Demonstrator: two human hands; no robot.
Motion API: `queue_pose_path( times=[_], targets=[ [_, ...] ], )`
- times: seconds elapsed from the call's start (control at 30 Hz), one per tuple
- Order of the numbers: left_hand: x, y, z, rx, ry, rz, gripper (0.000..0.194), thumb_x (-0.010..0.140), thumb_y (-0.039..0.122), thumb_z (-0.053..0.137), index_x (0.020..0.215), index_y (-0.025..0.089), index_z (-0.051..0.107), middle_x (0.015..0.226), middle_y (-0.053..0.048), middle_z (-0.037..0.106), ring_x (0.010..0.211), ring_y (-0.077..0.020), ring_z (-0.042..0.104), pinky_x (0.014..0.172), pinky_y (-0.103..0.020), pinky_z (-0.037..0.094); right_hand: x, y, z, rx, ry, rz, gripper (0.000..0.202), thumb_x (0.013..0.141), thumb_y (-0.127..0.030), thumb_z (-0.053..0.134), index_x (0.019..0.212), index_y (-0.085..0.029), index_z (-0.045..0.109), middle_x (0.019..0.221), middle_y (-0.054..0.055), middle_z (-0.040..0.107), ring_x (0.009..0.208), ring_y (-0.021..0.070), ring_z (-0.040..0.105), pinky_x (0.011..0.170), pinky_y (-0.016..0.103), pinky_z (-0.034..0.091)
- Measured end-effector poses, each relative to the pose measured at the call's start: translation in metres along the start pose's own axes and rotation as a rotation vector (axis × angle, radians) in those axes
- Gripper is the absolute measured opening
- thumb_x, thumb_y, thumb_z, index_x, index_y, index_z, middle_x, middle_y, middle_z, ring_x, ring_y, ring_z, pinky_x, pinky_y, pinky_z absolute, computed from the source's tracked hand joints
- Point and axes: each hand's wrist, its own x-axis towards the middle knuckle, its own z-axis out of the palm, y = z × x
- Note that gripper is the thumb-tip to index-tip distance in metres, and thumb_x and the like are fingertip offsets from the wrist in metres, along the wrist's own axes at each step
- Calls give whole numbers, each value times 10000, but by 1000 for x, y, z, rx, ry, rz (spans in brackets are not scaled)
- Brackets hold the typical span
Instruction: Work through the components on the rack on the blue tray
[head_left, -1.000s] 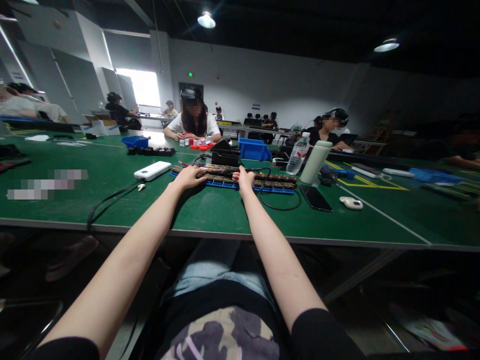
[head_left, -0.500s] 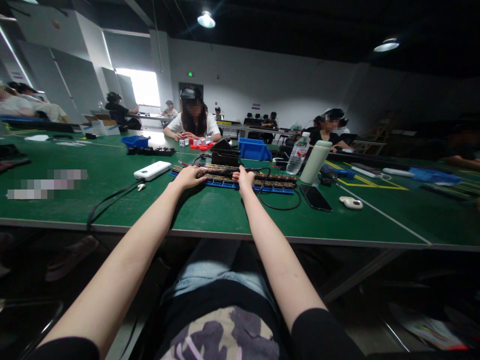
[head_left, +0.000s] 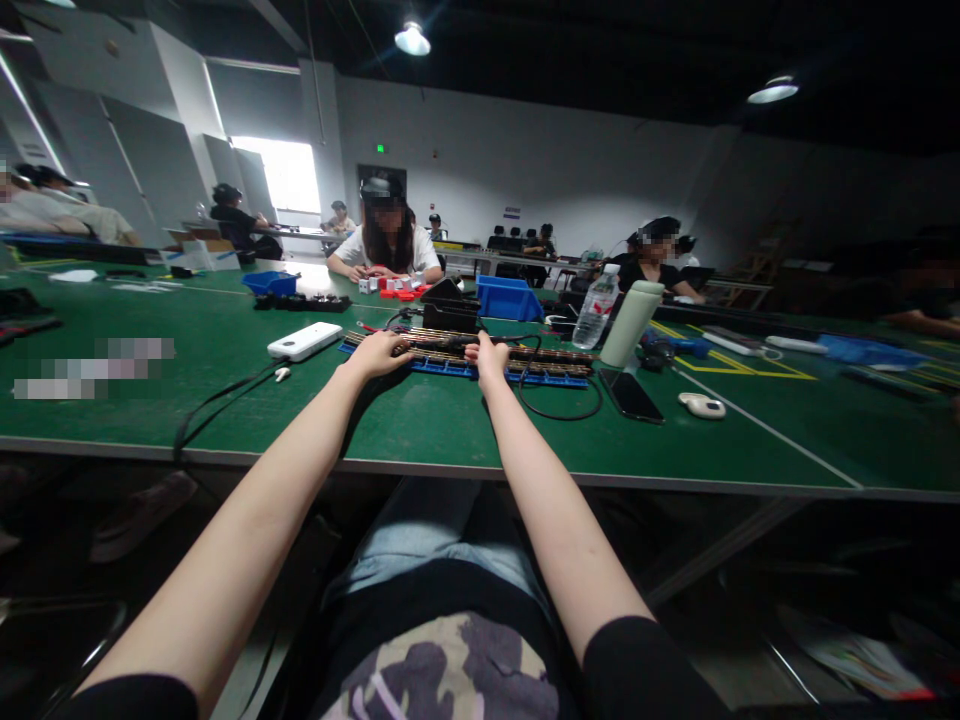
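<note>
A long blue rack [head_left: 551, 379] with rows of thin brownish rods lies across the green table [head_left: 420, 430]. At its left part rests my left hand [head_left: 384, 353], fingers curved over the rods. My right hand [head_left: 489, 357] touches the middle of the rack, its fingers pointing left. Between the two hands runs a dark, slim object [head_left: 442, 348] on top of the rods; whether the fingers grip it is too small to tell. A black stand [head_left: 450, 305] is just behind, and a black cable [head_left: 596, 405] loops at the right.
Left of the rack is a white power bank [head_left: 306, 342] with a cable. To the right are a water bottle [head_left: 597, 308], a green flask [head_left: 631, 325], a phone [head_left: 631, 396] and an earbud case [head_left: 702, 405]. Blue bins [head_left: 508, 299] stand behind. A person [head_left: 386, 235] sits opposite.
Both of my hands hold the same place. In the background, the person at the right has shifted the head and arm slightly.
</note>
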Motion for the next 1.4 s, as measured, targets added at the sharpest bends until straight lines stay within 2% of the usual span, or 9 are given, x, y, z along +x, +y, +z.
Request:
queue_pose_path(
  times=[0.87, 1.13, 1.4],
  targets=[
    [1, -3, 2, -9, 34, 11, 403, 932, 466, 608, 1163, 219, 828, 1174, -120, 818, 1117, -312, 738, 988, -386, 562, 1, 2, 0, 1, -8, -8, 368, 1026, -195, 634, 674, -205, 528, 508, -30, 603, 442, 91, 571, 517, 178, 531],
    [1, -1, 1, 19, 12, 22, 448, 948, 480, 568, 1184, 190, 816, 1185, -142, 812, 1119, -313, 738, 975, -381, 560, 2, 1, -1, -57, -1, -23, 413, 1031, -217, 637, 629, -209, 541, 472, -33, 580, 410, 95, 538, 476, 181, 497],
    [1, 0, 0, 10, 16, 10, 436, 937, 486, 575, 1171, 211, 819, 1174, -123, 814, 1131, -304, 735, 993, -372, 559, 0, 0, -2, -50, 8, -19, 364, 1021, -234, 643, 667, -205, 564, 467, -38, 578, 420, 99, 561, 509, 176, 528]
  ],
)
